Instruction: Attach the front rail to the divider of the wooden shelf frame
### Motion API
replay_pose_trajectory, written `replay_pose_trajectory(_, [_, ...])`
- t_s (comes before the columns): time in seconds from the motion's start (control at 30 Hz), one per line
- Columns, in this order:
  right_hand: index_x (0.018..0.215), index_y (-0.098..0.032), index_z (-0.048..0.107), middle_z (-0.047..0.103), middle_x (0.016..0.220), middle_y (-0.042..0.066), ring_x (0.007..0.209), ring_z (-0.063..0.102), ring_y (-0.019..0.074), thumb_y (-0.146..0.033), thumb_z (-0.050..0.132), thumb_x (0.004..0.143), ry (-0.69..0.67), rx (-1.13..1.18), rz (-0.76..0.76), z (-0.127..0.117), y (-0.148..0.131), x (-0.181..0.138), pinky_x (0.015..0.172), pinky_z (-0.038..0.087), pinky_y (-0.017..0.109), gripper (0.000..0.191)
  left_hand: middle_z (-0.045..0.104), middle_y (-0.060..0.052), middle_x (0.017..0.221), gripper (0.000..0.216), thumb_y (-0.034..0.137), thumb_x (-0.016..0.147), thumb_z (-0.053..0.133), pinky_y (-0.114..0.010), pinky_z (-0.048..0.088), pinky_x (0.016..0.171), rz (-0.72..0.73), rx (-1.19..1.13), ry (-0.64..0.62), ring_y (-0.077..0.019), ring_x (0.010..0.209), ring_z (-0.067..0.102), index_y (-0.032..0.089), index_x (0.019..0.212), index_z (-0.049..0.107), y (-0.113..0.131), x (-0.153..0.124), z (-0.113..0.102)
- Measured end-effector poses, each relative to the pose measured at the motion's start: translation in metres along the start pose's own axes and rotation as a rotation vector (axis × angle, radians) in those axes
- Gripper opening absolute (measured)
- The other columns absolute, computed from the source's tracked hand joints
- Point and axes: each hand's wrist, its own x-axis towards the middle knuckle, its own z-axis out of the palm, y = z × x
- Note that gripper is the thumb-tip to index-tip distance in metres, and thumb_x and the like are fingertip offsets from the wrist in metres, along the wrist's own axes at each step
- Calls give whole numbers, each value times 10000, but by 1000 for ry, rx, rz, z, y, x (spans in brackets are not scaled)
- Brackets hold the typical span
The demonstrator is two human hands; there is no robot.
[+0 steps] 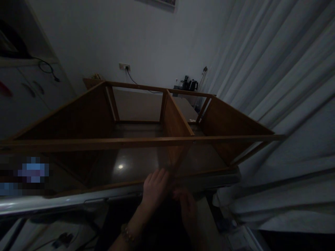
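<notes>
Head view, dim light: one wooden frame (154,141), open-topped, standing on the table (138,164) directly before me; its front rail (91,144) crosses the view from left to right; its left panel (73,122) and right panel (232,122) close the ends; one divider (174,115) parts the inside, nearer the right end.

One left hand (156,184), mine, bracelet (127,235) at the wrist; fingers together and bent, set against the front post (180,160) below the rail; thumb hidden — I cannot tell how firmly it grips, if at all.

One right hand (186,204), mine, in deep shadow just beside the foot of that post; fingers loosely curled, thumb side toward my left hand; whether anything small is pinched there I cannot tell.

Surroundings: a glossy table top with a bright reflection, seen through the frame's front; a socket (124,66) on the wall (104,35), with a dark cord (132,77) hanging from it; a black appliance (193,84) beyond the back rail; a pale curtain (288,104) down the right — and a cupboard (31,87) at the left.
</notes>
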Motion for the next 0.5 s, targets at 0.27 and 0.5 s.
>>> replay_pose_trajectory(0.27, [762, -203, 569, 556, 664, -4, 608, 538, 118, -389, 345, 947, 24, -13, 61, 9, -15, 2, 587, 447, 217, 345, 684, -63, 976, 187, 317, 790, 621, -328, 415, 719, 9, 2, 3, -228, 860, 602, 203, 938, 635, 0, 0, 0])
replay_pose_trajectory(0.5, [750, -196, 559, 587, 643, -11, 601, 577, 127, -438, 481, 881, -114, 165, 156, 11, -21, 5, 590, 459, 230, 286, 686, -62, 962, 165, 303, 808, 590, -323, 412, 720, 17, -2, 17, -229, 874, 603, 205, 929, 641, -1, 1, -3])
